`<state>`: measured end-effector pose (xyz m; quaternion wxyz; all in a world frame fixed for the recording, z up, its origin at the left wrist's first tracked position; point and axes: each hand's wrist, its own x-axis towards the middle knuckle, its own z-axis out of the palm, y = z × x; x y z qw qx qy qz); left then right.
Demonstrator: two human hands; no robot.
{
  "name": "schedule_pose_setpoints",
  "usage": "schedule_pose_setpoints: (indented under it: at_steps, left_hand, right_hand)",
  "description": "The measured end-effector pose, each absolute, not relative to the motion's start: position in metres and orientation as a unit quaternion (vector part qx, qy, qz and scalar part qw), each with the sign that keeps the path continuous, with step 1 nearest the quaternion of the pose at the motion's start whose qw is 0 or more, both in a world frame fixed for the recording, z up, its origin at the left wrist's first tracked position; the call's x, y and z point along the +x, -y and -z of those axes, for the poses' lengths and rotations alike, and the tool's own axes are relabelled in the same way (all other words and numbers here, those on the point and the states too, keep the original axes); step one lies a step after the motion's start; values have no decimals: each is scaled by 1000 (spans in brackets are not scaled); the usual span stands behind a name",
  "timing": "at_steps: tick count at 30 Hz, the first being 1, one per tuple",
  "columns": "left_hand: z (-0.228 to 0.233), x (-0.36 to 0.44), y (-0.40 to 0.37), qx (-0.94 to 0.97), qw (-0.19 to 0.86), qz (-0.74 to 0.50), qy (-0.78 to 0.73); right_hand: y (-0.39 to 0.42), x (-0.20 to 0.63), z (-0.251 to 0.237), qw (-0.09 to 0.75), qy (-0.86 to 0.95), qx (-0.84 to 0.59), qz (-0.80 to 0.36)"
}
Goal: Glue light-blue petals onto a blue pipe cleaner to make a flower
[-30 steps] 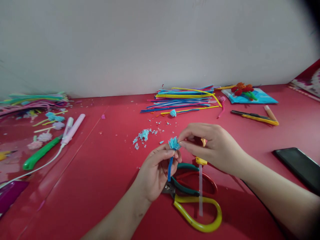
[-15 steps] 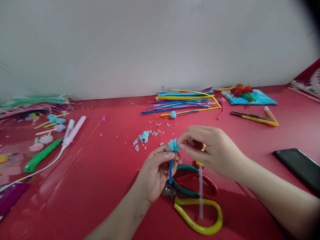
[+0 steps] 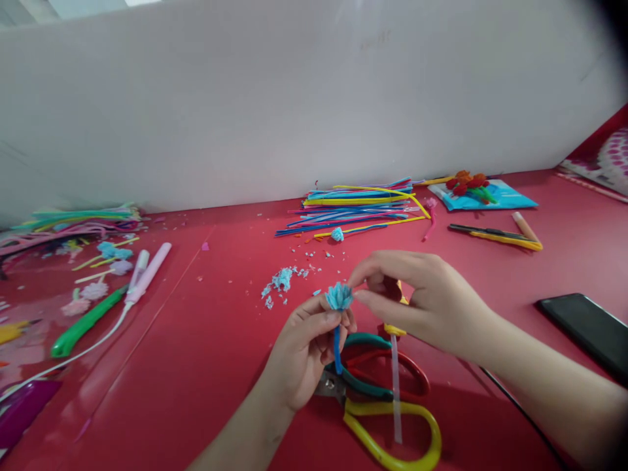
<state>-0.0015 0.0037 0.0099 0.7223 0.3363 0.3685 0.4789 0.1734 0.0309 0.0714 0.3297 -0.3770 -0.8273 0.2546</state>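
Our left hand (image 3: 301, 350) pinches the blue pipe-cleaner stem (image 3: 337, 349) upright, steadying the fluffy tuft (image 3: 339, 296); our right hand (image 3: 426, 301), at 3 o'clock, closes its fingers on its edge.

Open red bench (image 3: 206, 366) is left to the near left of the hands. Directly beneath them, the way down is blocked by scissors (image 3: 387, 418) and pliers (image 3: 366, 379). Farther back, passage is barred by the pipe-cleaner pile (image 3: 358, 206). The right is bounded by a phone (image 3: 586, 330), the far left by a green-handled tool (image 3: 83, 324) and its white cord (image 3: 73, 353).
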Motion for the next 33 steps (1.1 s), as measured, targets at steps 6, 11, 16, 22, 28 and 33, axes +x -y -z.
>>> schedule_pose_setpoints:
  at_steps: [6, 11, 16, 22, 28, 33]
  left_hand:
    - [-15, 0, 5, 448, 540, -536, -470]
    - [-22, 6, 14, 480, 425, -601, -477]
    - [-28, 2, 13, 517, 400, -585, -480]
    - [-28, -6, 13, 547, 402, -537, -502]
    - [-16, -9, 11, 600, 349, -521, -497]
    - [-5, -12, 8, 673, 257, -555, -417]
  right_hand:
    - [-33, 182, -80, 344, 780, -419, -314]
    - [-32, 181, -77, 274, 727, -427, -463]
    - [-26, 174, -74, 251, 688, -423, -534]
    - [-25, 170, -71, 260, 679, -422, -542]
    - [-26, 168, -67, 266, 680, -418, -540]
    - [-26, 166, -68, 258, 665, -439, -546]
